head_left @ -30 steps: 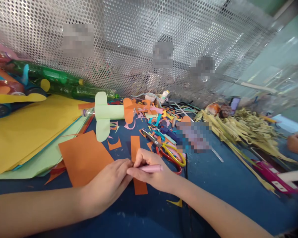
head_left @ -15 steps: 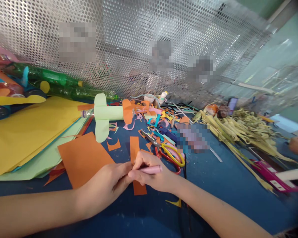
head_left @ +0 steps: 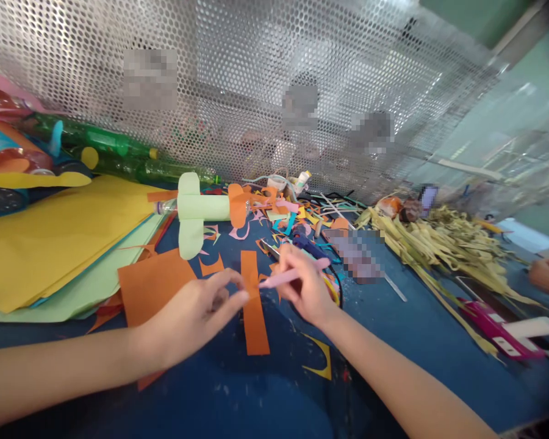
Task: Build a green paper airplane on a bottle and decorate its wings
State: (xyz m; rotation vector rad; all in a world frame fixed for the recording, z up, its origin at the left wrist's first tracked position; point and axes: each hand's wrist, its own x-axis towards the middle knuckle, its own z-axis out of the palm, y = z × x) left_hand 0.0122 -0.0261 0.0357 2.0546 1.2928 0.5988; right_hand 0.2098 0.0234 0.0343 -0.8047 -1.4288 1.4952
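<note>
A narrow orange paper strip (head_left: 253, 303) lies on the blue table (head_left: 393, 329) in front of me. My left hand (head_left: 196, 317) has thumb and forefinger pinched at the strip's left edge. My right hand (head_left: 302, 286) is lifted just right of the strip and holds a pink pen (head_left: 293, 274) that points left toward it. A larger orange sheet (head_left: 153, 286) lies under my left hand.
A bottle plane with pale green wings (head_left: 196, 210) lies behind. Yellow and green paper sheets (head_left: 50, 244) are stacked at left, green bottles (head_left: 119, 152) along the mesh wall. Paper scraps, scissors (head_left: 332, 286) and dry leaves (head_left: 439, 244) fill the right. Another person's hand (head_left: 546, 274) is at far right.
My right hand has risen off the strip and moved right, with the pen now tilted up. My left hand has shifted to pinch the strip's edge.
</note>
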